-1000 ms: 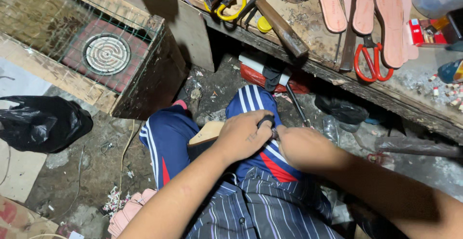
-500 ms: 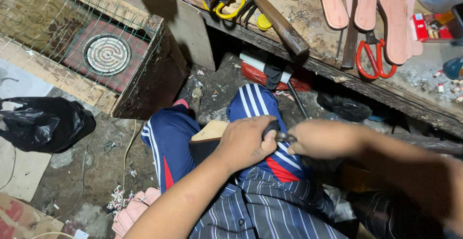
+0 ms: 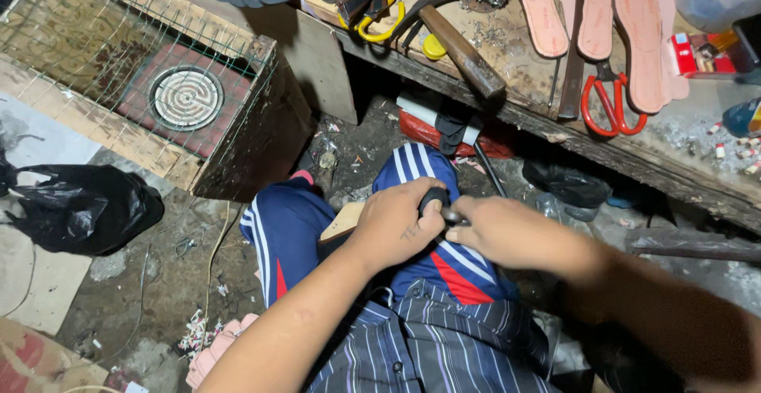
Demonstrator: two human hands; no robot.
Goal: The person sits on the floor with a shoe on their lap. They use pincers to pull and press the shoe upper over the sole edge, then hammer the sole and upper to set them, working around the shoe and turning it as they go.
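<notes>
My left hand [image 3: 394, 226] is closed over a small dark rounded piece [image 3: 434, 197] on my blue-trousered thigh, pressing down on a tan flat sole-shaped piece [image 3: 342, 223] that sticks out to the left under it. My right hand [image 3: 507, 230] meets it from the right, fingers pinched on a thin metal tool [image 3: 453, 216] at the dark piece. What lies under the palms is hidden.
A wooden workbench [image 3: 547, 115] runs along the top with a hammer [image 3: 460, 44], red-handled scissors [image 3: 606, 99] and pink insoles [image 3: 626, 28]. A wire-meshed wooden box [image 3: 143, 84] stands at left, a black plastic bag [image 3: 79, 207] on the dirt floor.
My right hand has moved right and out from my left hand's side, drawing the metal tool with it. The left hand stays on my thigh.
</notes>
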